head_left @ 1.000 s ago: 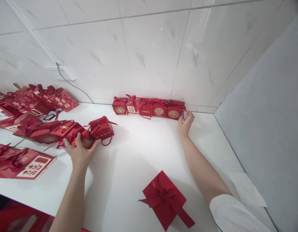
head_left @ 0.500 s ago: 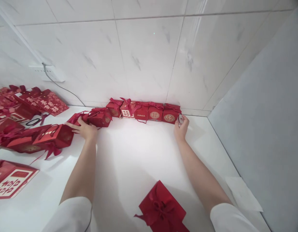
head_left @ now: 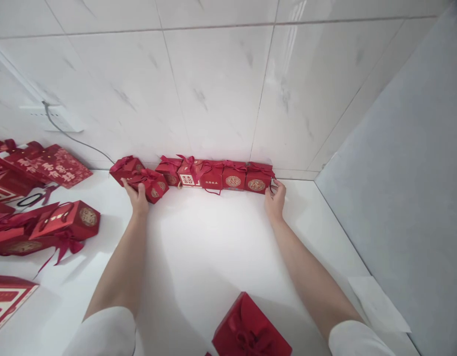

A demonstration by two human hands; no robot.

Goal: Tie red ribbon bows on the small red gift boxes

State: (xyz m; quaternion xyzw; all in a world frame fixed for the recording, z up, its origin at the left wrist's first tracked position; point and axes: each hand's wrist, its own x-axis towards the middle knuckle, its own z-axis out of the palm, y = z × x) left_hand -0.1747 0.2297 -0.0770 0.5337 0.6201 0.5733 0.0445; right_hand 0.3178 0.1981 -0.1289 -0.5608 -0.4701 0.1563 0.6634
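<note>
A row of several red gift boxes with ribbon bows stands along the wall. At its right end, my right hand (head_left: 275,199) has its fingers curled against the corner of the end gift box (head_left: 258,179), close to its dark cord. My left hand (head_left: 137,198) grips two ribboned boxes left of the row, with thumb and fingers against their front. The nearer of these boxes (head_left: 156,187) sits askew, close to the row's leftmost box (head_left: 169,169). Behind it, the other box (head_left: 127,167) is near the wall. Part of my left fingers is hidden.
More red boxes (head_left: 61,227) and red patterned bags (head_left: 63,165) crowd the left side, with black-handled scissors (head_left: 30,200) among them. A large bowed box (head_left: 250,326) lies at the front. White paper (head_left: 378,301) rests by the grey panel (head_left: 406,163). A grey cable (head_left: 80,142) hangs from the wall socket.
My left hand has brought two gift boxes from the left group rightward and back towards the row at the wall. My right hand has stayed at the row's right end. The view has shifted.
</note>
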